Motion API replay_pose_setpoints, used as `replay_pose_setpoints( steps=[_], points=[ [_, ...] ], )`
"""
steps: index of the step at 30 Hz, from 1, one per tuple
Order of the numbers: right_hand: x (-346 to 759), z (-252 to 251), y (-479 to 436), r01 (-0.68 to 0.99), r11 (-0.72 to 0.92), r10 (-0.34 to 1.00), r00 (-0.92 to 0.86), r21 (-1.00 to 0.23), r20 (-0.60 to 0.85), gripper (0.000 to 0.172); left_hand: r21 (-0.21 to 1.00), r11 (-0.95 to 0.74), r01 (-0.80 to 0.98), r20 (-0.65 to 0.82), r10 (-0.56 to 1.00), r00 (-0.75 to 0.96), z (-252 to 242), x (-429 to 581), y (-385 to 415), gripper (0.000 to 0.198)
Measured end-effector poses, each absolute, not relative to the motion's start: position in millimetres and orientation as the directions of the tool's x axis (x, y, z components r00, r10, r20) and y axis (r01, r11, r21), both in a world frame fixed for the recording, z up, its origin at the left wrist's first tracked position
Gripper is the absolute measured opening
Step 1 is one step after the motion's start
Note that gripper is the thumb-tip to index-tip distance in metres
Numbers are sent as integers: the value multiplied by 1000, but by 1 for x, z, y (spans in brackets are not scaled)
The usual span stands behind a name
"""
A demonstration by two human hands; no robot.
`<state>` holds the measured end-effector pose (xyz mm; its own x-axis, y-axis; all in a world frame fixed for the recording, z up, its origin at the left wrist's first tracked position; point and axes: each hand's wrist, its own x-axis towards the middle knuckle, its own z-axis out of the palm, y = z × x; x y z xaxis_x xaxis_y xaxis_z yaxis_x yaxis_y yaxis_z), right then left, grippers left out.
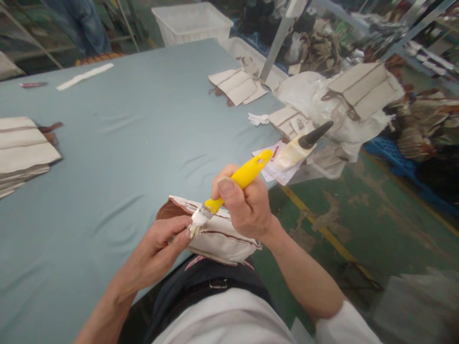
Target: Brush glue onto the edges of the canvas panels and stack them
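Observation:
My right hand is closed round the yellow handle of a small brush, whose white bristle head points down and left. The bristles touch a cream canvas pouch with brown trim that lies at the near edge of the blue-grey table. My left hand pinches the pouch's edge right beside the bristles. A squeeze bottle with a dark pointed nozzle lies on papers just beyond my right hand.
A stack of cream pouches sits at the left edge. More pouches lie at the far right beside a metal post. White plastic bags with pouches pile at the right. A white crate stands behind the table.

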<state>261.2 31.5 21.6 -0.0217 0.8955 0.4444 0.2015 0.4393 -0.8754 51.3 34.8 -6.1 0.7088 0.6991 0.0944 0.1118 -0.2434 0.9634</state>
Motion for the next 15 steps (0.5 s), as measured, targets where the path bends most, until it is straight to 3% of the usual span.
replay_pose_setpoints(
  steps=[4, 8, 11, 13, 15],
  points=[
    [255, 15, 25, 166, 392, 905, 104, -905, 412, 48, 961, -253, 112, 118, 741, 661, -5, 52, 35, 43],
    [253, 14, 14, 69, 347, 861, 371, -935, 347, 44, 955, -236, 177, 74, 773, 629, -9, 51, 32, 33],
    [260, 15, 0, 183, 337, 769, 513, -924, 382, 34, 919, -288, 269, 91, 819, 567, -11, 50, 27, 27],
    [267, 15, -8, 348, 387, 759, 406, -854, 510, 24, 884, -341, 319, 124, 830, 543, -11, 51, 23, 25],
    [271, 16, -13, 445, 524, 749, 164, -726, 642, 18, 854, -390, 345, 157, 825, 543, -10, 53, 20, 23]
  ],
)
